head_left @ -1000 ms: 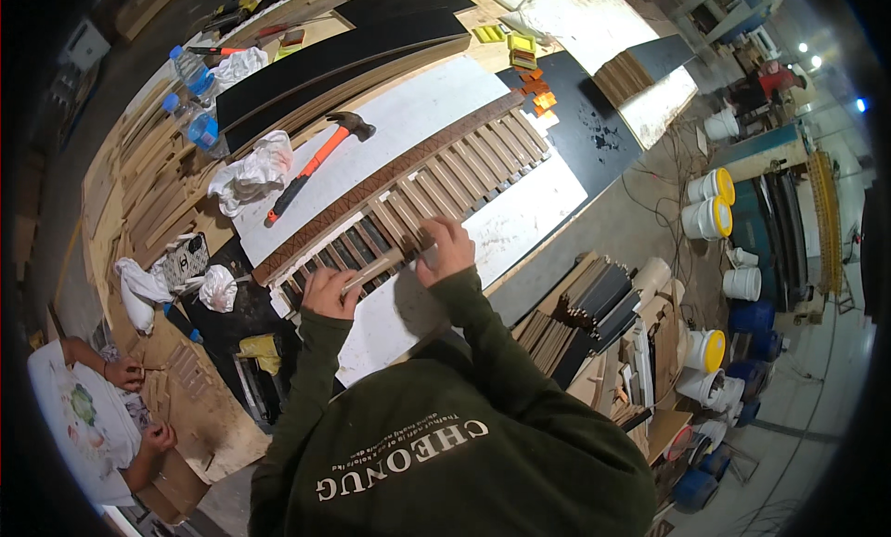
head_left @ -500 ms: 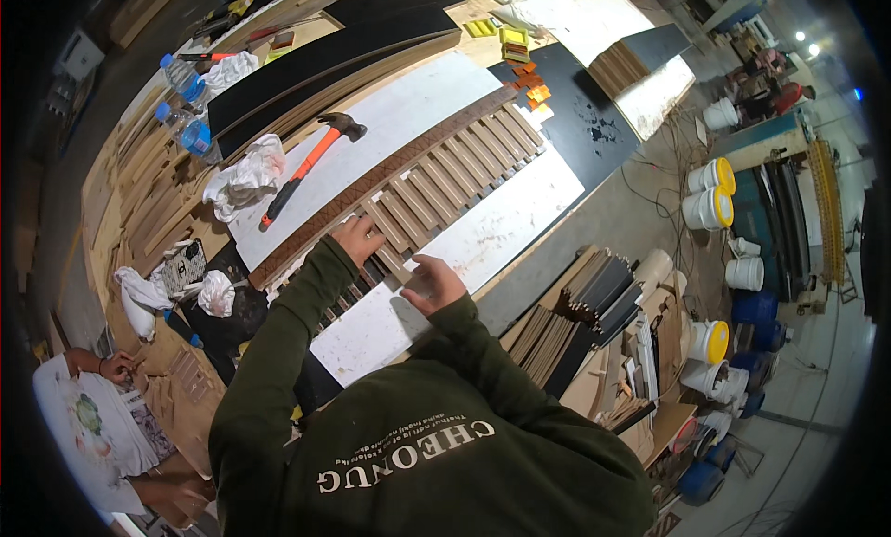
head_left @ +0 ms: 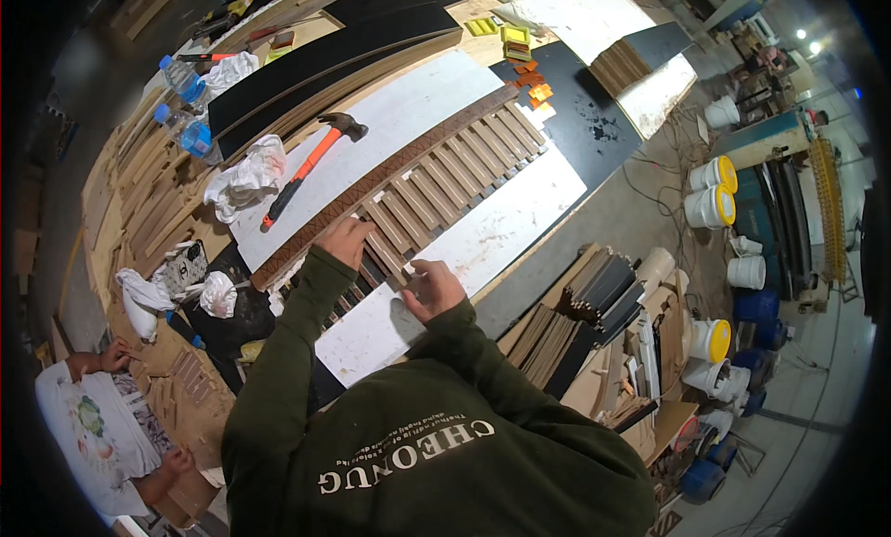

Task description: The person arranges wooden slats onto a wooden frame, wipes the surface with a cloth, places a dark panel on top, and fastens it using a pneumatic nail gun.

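A slatted wooden panel (head_left: 464,161) lies on a white board (head_left: 492,231), with a long brown rail (head_left: 390,180) along its far side. My left hand (head_left: 345,240) grips the far end of a wooden slat (head_left: 382,264) close to the rail. My right hand (head_left: 429,288) pinches the near end of the same slat at the panel's front edge. The slat sits in line with the other slats. My dark green sleeves cover the panel's nearest part.
An orange-handled hammer (head_left: 306,166) and white rags (head_left: 246,175) lie left of the panel. Two water bottles (head_left: 186,133) stand further left. Black boards (head_left: 325,64) lie behind. Stacked strips (head_left: 585,305) and yellow-lidded buckets (head_left: 710,189) are at right. Another person (head_left: 93,426) sits lower left.
Both hands were close together on the slat a second ago. My left hand has since slid up to the rail, and my right hand has drawn back to the slat's near end.
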Demonstrator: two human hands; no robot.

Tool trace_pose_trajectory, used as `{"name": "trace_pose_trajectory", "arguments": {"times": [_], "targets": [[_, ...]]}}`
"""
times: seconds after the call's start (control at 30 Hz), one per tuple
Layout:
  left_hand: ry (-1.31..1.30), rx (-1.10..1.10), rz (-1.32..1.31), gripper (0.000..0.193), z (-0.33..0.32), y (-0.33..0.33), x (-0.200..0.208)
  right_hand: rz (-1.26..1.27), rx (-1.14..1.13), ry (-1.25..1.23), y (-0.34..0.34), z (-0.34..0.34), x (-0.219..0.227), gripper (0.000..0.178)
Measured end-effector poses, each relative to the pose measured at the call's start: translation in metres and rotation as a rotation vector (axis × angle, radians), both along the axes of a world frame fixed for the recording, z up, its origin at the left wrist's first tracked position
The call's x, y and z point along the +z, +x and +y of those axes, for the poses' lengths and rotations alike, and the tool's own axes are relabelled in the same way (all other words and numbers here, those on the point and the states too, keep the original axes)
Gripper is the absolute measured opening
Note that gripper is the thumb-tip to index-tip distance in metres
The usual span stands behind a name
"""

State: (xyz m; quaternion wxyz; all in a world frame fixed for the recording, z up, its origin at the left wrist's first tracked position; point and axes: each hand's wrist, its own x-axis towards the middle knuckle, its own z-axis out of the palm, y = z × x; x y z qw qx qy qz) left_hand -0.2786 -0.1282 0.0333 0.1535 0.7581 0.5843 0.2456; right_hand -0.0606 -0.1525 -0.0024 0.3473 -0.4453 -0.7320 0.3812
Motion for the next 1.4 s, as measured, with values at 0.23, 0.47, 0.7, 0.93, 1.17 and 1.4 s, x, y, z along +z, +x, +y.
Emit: {"name": "trace_pose_trajectory", "arguments": {"times": [0.23, 0.47, 0.7, 0.93, 1.17, 1.4], "targets": [[0.037, 0.123, -0.113, 0.031, -0.031, 0.015, 0.009, -0.055, 0.053, 0.111, 0.0, 0.012, -0.011, 0.032], [-0.065, 0.317, -0.324, 0.027, -0.109, 0.017, 0.031, -0.29, 0.063, 0.087, -0.028, 0.026, 0.013, 0.031], [-0.047, 0.775, -0.545, 0.022, -0.211, -0.009, 0.026, -0.207, -0.053, 0.19, -0.033, 0.036, -0.005, 0.042], [0.273, 1.577, -0.381, 0.024, -0.39, -0.126, -0.04, 0.056, 0.318, 0.171, -0.128, -0.013, 0.054, 0.035], [0.169, 1.523, -0.214, 0.055, -0.418, -0.232, -0.074, 0.069, 0.99, 0.029, -0.283, -0.127, 0.06, 0.04], [0.266, 1.504, -0.243, 0.065, -0.419, -0.249, -0.11, -0.266, 1.009, 0.11, -0.39, -0.212, -0.026, 0.056]]}}
